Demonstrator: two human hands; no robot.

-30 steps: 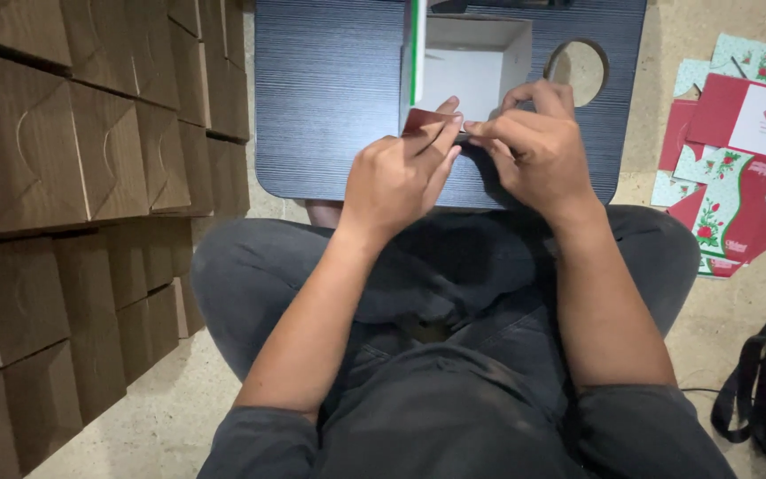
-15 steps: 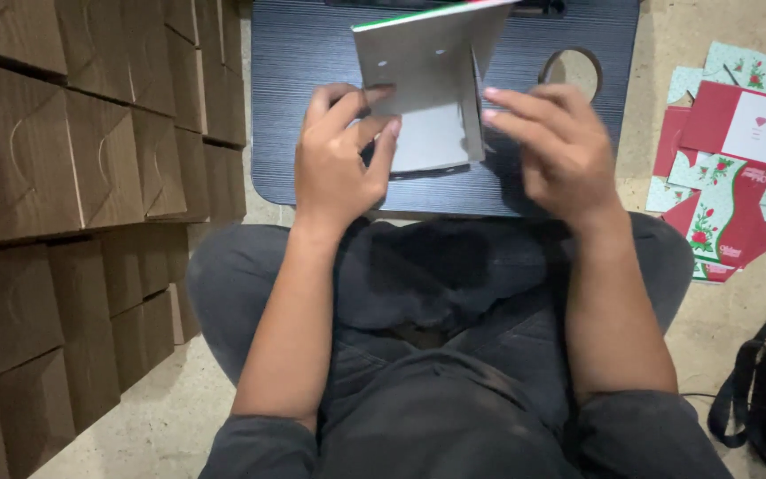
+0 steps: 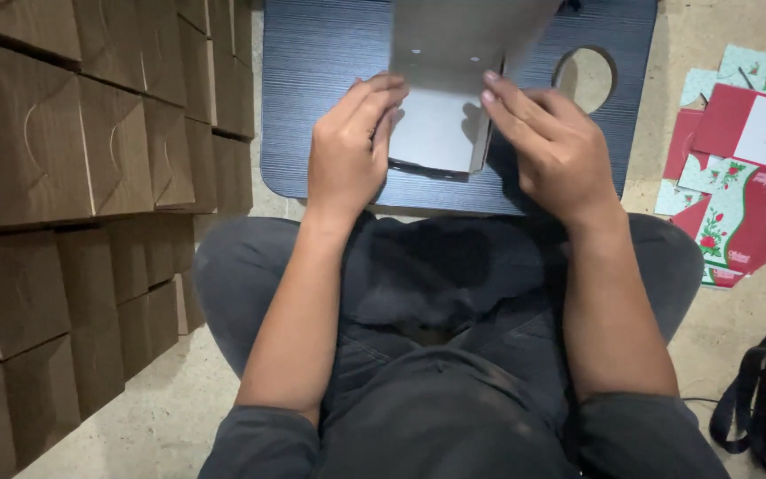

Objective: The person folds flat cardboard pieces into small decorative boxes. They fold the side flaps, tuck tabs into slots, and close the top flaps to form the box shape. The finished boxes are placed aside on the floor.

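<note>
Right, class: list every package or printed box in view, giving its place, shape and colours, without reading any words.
Grey cardboard box: half folded, held between left hand and right hand over the dark blue lap table.
Flat printed box sheets: stacked on the floor at right, red, pale green and white, with rose pictures.
Brown folded boxes: stacked in rows at left, plain brown.

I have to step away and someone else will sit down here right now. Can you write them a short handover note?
Left hand: gripping the left side of the grey card box.
Right hand: fingers on the box's right side.
The box is held over the dark blue lap table, open, with its flap raised.
Done: brown folded boxes are stacked on the left.
Left: this box is not yet closed; flat red floral blanks lie on the floor to the right.
</note>
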